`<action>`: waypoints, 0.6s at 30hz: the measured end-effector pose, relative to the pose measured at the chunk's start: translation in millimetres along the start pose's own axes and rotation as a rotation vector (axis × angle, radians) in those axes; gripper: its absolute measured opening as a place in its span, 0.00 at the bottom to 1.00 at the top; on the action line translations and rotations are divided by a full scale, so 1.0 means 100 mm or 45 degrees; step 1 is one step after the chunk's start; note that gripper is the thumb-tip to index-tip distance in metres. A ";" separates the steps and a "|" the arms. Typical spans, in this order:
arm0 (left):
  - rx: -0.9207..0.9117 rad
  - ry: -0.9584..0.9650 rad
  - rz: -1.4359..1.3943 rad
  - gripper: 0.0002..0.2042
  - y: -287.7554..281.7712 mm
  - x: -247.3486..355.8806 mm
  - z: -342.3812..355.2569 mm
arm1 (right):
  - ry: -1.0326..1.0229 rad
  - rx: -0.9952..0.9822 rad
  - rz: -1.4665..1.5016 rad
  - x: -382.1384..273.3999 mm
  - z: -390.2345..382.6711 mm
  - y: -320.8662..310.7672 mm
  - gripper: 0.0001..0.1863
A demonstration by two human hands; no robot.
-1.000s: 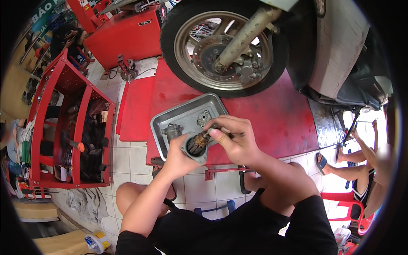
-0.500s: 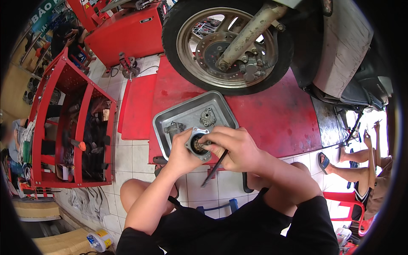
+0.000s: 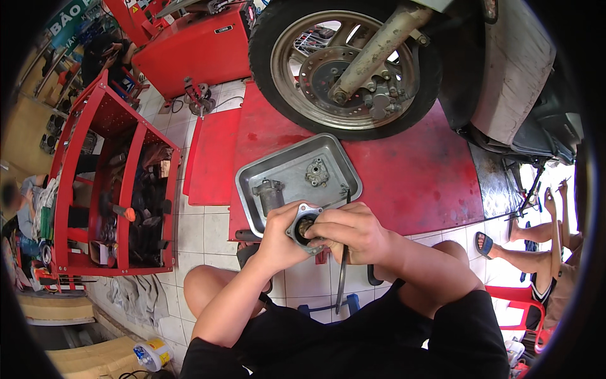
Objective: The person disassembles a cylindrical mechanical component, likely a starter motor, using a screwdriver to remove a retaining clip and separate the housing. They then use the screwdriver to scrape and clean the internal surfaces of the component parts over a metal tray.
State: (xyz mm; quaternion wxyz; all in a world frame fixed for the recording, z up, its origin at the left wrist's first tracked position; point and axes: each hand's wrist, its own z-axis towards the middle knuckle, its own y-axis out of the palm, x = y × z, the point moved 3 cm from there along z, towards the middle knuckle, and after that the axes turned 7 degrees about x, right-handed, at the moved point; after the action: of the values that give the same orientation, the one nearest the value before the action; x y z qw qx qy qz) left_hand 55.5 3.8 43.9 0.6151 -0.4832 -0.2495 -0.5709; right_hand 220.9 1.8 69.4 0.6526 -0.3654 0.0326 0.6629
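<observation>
Smooth rectangular metal tray; at its near edge, left hand wraps hollow grey metal cylinder, flanged mouth up; thin dark rod held in right hand, bunched fingertips at mouth, contents hard to see.

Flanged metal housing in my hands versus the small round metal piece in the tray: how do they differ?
The flanged housing is held up, while the small round piece lies in the tray. The housing has a wide, dark opening; the piece shows a much smaller central hole. The housing is partly covered by fingers; the piece is uncovered. Both are greyish metal.
</observation>
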 end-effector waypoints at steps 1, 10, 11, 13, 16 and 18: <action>0.017 -0.005 0.004 0.21 0.01 0.00 0.00 | 0.001 0.024 0.013 0.00 0.01 0.00 0.16; 0.239 -0.346 -0.029 0.15 0.07 -0.20 0.03 | 0.229 0.004 -0.071 0.18 0.27 -0.02 0.12; 0.265 -0.355 -0.075 0.15 0.04 -0.24 0.05 | 0.249 -0.017 -0.081 0.18 0.38 -0.03 0.12; 0.339 -0.493 -0.291 0.14 -0.03 -0.38 0.06 | 0.968 -0.068 0.187 0.13 0.55 -0.18 0.09; 0.557 -0.840 -0.754 0.11 -0.17 -0.40 0.14 | 1.062 0.130 0.057 0.57 0.45 -0.38 0.14; 0.663 -1.002 -0.856 0.12 -0.32 -0.54 0.14 | 0.994 0.003 -0.415 0.92 0.30 -0.47 0.16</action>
State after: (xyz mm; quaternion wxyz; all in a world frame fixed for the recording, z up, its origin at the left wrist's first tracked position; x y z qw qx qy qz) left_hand 16.2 44.5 12.8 0.3594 -0.3861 -0.7315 -0.4320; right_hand 260.2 101.6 62.6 0.6882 -0.5887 0.2200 0.3626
